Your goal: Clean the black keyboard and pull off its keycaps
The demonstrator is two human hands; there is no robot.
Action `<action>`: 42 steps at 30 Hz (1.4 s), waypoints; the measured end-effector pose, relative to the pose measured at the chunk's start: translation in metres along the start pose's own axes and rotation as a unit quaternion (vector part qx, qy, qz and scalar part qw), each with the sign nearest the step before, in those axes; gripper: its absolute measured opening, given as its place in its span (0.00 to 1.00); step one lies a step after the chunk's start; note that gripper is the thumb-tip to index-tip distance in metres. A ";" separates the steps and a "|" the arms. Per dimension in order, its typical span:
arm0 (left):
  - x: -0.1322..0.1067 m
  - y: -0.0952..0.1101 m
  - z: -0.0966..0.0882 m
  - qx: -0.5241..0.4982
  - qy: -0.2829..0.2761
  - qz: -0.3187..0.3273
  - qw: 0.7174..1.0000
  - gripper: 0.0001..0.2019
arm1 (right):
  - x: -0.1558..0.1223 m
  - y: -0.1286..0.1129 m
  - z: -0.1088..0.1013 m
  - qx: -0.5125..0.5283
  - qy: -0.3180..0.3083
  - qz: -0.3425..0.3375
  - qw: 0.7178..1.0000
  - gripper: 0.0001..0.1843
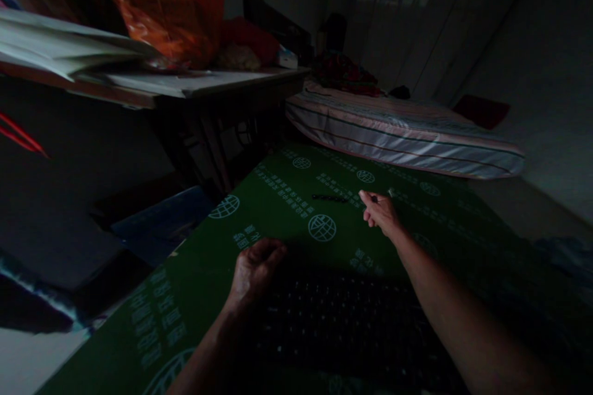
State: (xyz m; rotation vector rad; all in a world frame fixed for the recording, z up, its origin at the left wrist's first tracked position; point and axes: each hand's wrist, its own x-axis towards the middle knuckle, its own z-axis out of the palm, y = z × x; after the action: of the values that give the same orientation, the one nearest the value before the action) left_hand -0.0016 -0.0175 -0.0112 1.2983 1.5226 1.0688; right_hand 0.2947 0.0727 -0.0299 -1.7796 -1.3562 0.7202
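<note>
My right hand (378, 211) is held over the green board (278, 210), thumb and fingers pinched together. A small dark piece (374, 199) shows at its fingers, too small to name. Just left of that hand, a short row of small black pieces (328, 198) lies on the board. My left hand (258, 264) is closed with its fingers curled, beside the top left corner of a black keyboard (333, 327). Whatever it may hold is hidden. Between my forearms sits the keyboard, its keys dim in the low light.
At the left stands a table (194, 83) with papers (69, 43) and an orange plastic bag (171, 6). A mattress with a striped cover (407, 126) lies beyond the board. A blue panel (162, 225) is below the board's left edge. The room is dark.
</note>
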 end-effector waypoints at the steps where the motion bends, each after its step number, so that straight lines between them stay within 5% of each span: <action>1: 0.000 0.000 0.000 0.001 0.002 0.009 1.000 0.11 | -0.008 -0.001 -0.004 0.006 -0.002 0.007 1.000 0.31; 13: 0.000 -0.008 0.003 -0.007 -0.032 0.041 0.999 0.12 | -0.123 -0.028 -0.023 0.139 -0.005 0.017 0.990 0.18; 17: -0.002 -0.008 0.003 -0.005 -0.039 0.036 0.999 0.12 | -0.142 -0.033 -0.022 0.169 -0.056 0.004 0.984 0.19; 24: -0.004 0.000 0.003 0.001 -0.034 0.040 0.999 0.10 | -0.152 -0.038 -0.015 0.188 -0.136 -0.017 0.973 0.24; 42: 0.002 -0.011 0.007 -0.032 -0.046 0.044 0.997 0.10 | -0.156 -0.036 -0.004 0.121 -0.143 -0.035 0.982 0.24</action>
State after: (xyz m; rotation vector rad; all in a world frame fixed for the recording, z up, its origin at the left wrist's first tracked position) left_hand 0.0024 -0.0159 -0.0240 1.3612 1.3624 1.0889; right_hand 0.2361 -0.0731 0.0000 -1.4700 -1.4395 1.0848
